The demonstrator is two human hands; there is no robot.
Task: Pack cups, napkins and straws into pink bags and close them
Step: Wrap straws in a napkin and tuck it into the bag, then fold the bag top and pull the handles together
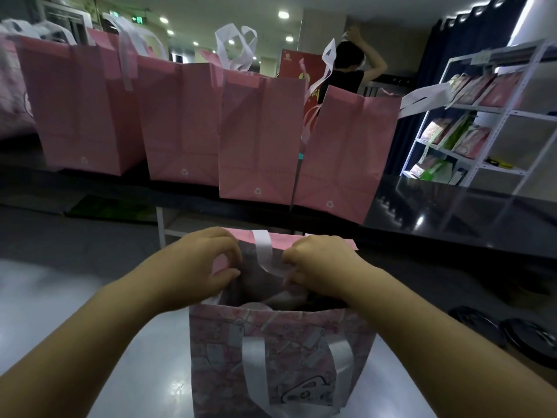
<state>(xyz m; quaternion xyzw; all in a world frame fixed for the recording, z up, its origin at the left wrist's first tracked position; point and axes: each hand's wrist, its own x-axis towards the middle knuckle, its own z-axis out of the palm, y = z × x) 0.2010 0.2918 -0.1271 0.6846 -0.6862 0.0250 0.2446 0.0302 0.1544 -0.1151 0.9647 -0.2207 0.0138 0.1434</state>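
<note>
Where the room runs widest, a black counter (452, 212) crosses the view from left to right. A row of pink bags (180, 122) stands on it, four side by side and upright, mouths open, their white handles sticking up or flopping over. More pink shows at the far left edge.

Right: a white shelf rack (494, 116) holds flat packets, pink and green. Behind the row of bags, a person in a dark sleeveless top (346, 73) has both arms raised to the head.

Near side: a pale grey table (135, 357), glossy. The patterned bag (280, 351) stands on it just below the camera, upright, mouth open. Its near wall is printed pink and grey; the far wall shows plain pink inside.

Both forearms reach over the bag's mouth to its far wall. Left hand (208, 260): fingers curled, thumb and fingers pinching the far rim left of the strap. Right hand (319, 260): fingers curled tight at the far rim, right of the strap. Blur hides whether they also catch the strap.

The far handle (265, 251), a white strap, loops down between the two hands. The near handles (253, 372) hang flat against the printed wall.

Inside the bag sits a pale round shape (256, 306), like a lid; the rest is too dark to tell.

On the lower right lie two black round discs (530, 336).
</note>
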